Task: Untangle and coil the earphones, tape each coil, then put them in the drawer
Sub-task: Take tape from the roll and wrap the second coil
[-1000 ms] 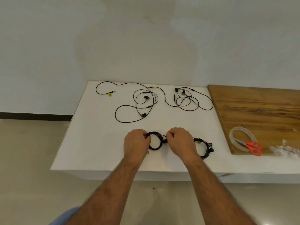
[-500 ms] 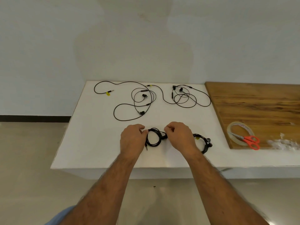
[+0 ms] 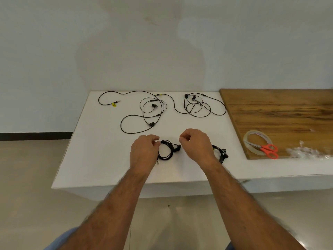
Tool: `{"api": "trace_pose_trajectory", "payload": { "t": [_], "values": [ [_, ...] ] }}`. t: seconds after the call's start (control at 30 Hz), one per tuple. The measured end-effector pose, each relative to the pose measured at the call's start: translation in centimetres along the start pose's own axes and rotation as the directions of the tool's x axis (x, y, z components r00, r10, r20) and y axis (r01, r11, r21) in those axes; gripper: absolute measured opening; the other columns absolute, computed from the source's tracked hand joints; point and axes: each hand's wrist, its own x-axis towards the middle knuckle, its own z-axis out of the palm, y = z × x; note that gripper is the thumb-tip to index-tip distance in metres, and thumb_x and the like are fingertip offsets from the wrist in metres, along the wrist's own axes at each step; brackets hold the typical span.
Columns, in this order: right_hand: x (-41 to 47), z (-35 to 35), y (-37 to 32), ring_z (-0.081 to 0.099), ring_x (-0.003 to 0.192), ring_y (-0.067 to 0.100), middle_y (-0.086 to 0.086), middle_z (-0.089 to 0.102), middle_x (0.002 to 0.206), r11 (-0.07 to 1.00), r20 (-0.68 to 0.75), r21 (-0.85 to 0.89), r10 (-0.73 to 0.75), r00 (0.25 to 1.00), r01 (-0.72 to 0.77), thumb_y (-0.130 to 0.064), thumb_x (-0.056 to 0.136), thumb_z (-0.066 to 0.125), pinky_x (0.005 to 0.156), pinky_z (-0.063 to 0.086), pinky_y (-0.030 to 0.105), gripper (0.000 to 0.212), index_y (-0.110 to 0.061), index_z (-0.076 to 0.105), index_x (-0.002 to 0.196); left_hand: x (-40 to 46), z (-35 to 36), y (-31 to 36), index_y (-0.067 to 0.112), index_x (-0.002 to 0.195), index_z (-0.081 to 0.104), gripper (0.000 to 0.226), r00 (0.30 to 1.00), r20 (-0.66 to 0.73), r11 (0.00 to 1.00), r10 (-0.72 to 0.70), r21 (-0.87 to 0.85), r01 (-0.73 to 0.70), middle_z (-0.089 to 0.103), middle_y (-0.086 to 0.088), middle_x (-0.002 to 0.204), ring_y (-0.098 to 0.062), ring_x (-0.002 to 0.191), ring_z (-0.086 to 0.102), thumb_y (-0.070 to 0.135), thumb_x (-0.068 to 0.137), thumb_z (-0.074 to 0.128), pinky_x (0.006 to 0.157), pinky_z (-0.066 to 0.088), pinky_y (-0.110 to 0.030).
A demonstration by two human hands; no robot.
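At six o'clock on the smooth white table [image 3: 100, 141], a round black earphone coil [image 3: 166, 150] is being pinched by the left hand [image 3: 144, 152]; the right hand [image 3: 195, 144] is being held clenched beside it, its grasp indiscernible.

bare white table [image 3: 100, 150] at left, loose earphones [image 3: 153, 112] behind, scissors [image 3: 266, 150] on tape roll [image 3: 252, 136] right
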Motion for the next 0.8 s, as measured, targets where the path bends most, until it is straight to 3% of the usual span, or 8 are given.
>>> {"api": "trace_pose_trajectory", "payload": {
  "t": [0.33, 0.57, 0.8],
  "values": [
    [0.3, -4.4, 2.9, 0.064, 0.09, 0.014, -0.004, 0.07, 0.098, 0.995, -0.117, 0.08, 0.061, 0.991, -0.052, -0.014, 0.088, 0.059, 0.081, 0.055, 0.032, 0.018, -0.02, 0.071, 0.099, -0.8, 0.0, 1.0, 0.021, 0.112, 0.071, 0.023, 0.995, -0.051, 0.996, 0.089, 0.002, -0.089, 0.07, 0.004, 0.104, -0.009, 0.087, 0.06, 0.028, 0.094, 0.059, 0.079, 0.045, -0.023],
    [-0.1, -12.5, 9.8, 0.067, 0.088, 0.019, 0.0, 0.074, 0.094, 0.984, -0.256, -0.032, 0.16, 0.953, -0.174, -0.01, 0.083, 0.062, 0.078, 0.057, 0.035, 0.019, -0.021, 0.075, 0.091, -2.7, 0.7, 3.2, 0.019, 0.113, 0.07, 0.024, 0.983, -0.029, 0.983, 0.183, 0.001, -0.183, 0.068, 0.002, 0.107, -0.013, 0.095, 0.061, 0.029, 0.093, 0.06, 0.085, 0.045, -0.025],
    [-2.3, -18.0, 17.8, 0.066, 0.07, 0.012, -0.004, 0.071, 0.081, 0.957, -0.146, -0.192, 0.19, 0.971, -0.216, -0.012, 0.085, 0.068, 0.064, 0.058, 0.034, 0.011, -0.021, 0.072, 0.087, -5.4, 4.6, 8.9, 0.021, 0.11, 0.071, 0.023, 0.96, 0.129, 0.968, 0.248, -0.056, -0.243, 0.068, 0.007, 0.104, -0.004, 0.089, 0.057, 0.031, 0.091, 0.063, 0.08, 0.038, -0.018]
  ]
}}
